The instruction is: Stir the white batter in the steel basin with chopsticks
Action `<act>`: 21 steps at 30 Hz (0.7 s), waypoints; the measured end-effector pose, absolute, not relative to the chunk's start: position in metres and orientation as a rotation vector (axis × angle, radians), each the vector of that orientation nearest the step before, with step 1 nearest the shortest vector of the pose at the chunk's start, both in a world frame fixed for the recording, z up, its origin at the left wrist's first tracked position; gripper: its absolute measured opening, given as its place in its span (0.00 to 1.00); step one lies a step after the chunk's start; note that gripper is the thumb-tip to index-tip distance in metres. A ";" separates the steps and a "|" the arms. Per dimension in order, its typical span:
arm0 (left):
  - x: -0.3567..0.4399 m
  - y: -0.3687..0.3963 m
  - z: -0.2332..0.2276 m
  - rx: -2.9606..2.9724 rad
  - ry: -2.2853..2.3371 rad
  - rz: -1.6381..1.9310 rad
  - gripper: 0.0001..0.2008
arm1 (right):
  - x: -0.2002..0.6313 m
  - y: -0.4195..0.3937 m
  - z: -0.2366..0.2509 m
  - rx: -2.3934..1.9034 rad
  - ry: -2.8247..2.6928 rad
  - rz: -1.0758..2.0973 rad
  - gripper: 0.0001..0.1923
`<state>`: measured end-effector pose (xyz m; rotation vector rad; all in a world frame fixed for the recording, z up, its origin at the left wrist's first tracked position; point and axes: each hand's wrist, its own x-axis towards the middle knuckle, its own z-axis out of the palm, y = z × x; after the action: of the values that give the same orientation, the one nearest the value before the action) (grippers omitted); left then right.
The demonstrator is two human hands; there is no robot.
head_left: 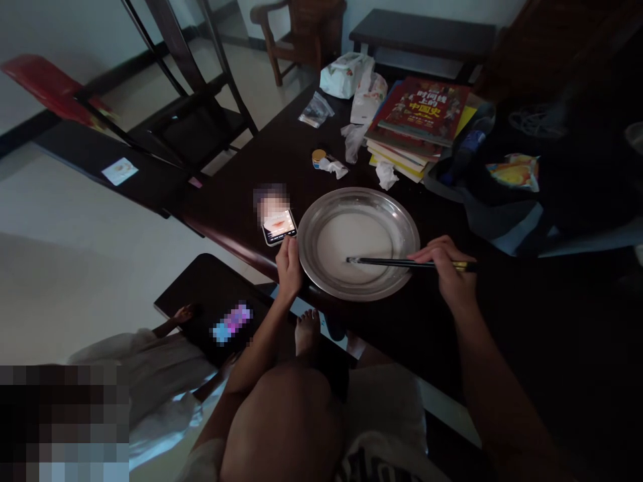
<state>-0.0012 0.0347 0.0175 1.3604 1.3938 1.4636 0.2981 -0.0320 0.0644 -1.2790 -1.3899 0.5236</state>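
A wide, shiny metal basin (pixel 409 231) rests near the table edge, with a whitish, smooth mixture (pixel 354 234) in its bottom. My left hand (pixel 290 269) is closed at the basin's left rim, its fingers partly hidden. In my right hand (pixel 449 268) is a pair of black chopsticks (pixel 389 262), held close together and slanting over the basin's right rim. Their tips, coated with some of the mixture, reach its surface. A lit phone (pixel 279 226) lies on the table just left of the basin, right by my left fingertips.
Behind the basin are a stack of books (pixel 419 114), crumpled tissues (pixel 386 174), a small jar (pixel 319 158) and plastic bags (pixel 369 97). A yellow packet (pixel 513 173) lies to the right. Another person (pixel 145 375) sits low at the left beside a dark stool (pixel 201 281).
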 end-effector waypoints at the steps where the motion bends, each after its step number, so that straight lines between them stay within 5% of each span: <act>1: -0.001 0.035 0.017 1.362 1.390 1.465 0.31 | 0.298 -0.032 0.065 -1.298 -1.419 0.531 0.20; 21: -0.001 0.030 0.020 1.464 1.346 1.480 0.26 | 0.295 -0.032 0.058 -1.258 -1.287 0.511 0.20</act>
<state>-0.0013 0.0299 0.0198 1.4638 1.3457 1.4804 0.2946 -0.0321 0.0582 -1.2584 -1.2871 0.5114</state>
